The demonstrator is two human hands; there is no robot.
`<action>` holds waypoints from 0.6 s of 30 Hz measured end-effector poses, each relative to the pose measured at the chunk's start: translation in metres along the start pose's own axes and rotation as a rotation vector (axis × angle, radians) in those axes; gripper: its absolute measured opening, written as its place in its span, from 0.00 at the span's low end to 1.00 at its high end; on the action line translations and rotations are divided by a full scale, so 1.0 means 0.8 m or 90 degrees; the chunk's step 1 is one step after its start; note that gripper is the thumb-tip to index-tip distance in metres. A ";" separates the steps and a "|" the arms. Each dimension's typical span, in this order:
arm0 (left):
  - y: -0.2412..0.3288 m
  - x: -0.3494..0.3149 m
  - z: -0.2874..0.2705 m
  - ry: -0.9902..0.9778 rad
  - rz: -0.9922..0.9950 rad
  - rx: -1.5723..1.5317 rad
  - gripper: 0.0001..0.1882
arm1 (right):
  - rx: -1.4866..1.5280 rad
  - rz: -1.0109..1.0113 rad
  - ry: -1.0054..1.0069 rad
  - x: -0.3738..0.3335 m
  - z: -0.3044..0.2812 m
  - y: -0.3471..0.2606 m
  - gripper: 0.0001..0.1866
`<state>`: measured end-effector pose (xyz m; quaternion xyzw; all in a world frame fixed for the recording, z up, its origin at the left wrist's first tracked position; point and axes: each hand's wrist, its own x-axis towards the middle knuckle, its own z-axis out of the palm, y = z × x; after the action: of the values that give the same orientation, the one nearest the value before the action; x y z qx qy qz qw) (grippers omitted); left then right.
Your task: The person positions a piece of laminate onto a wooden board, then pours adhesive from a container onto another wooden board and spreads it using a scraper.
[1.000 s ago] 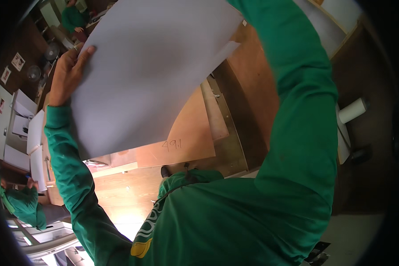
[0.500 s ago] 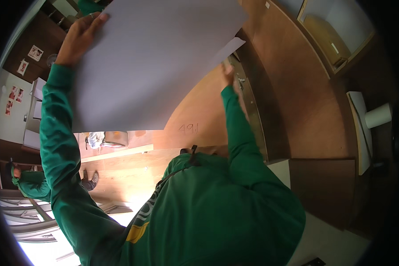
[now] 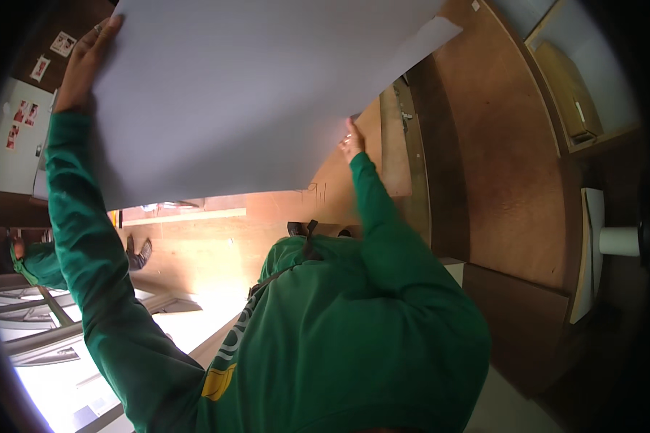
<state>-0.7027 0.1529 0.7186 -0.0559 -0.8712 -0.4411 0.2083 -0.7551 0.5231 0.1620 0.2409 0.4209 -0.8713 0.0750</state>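
A large, smooth grey sheet [image 3: 224, 94] fills the upper middle, tilted, its right side ending in a narrow pale strip. My left hand [image 3: 87, 61] is closed around the sheet's left edge, thumb on the near face and a ring on one finger. At the sheet's lower right edge is my right hand [image 3: 352, 141], thumb up against the edge and fingers curled; it seems to pinch the edge, though the fingertips are partly hidden. Below that edge, a brown wooden board [image 3: 332, 173] with handwritten marks shows in part.
Brown wooden panelling [image 3: 498, 159] curves along the right, beside a shelf unit [image 3: 570, 86]. A white cylinder [image 3: 619, 242] sticks out at far right. Another person in green [image 3: 43, 263] is at the left, near a bright window frame [image 3: 58, 339]. A pale wooden floor [image 3: 217, 245] lies below.
The sheet and my left hand have shifted left; the sheet now covers more of the handwritten marks. My right hand has moved left and down, from beside the wooden edge to the sheet's edge.
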 end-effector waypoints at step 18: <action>-0.415 -0.144 0.264 -0.163 -0.265 -0.340 0.20 | -0.333 -0.322 0.380 -0.232 -0.204 -0.159 0.29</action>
<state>-0.7581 0.1294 0.3127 0.0156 -0.7368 -0.6757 -0.0189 -0.5773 0.7164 0.2541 0.3436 0.6750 -0.6195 -0.2061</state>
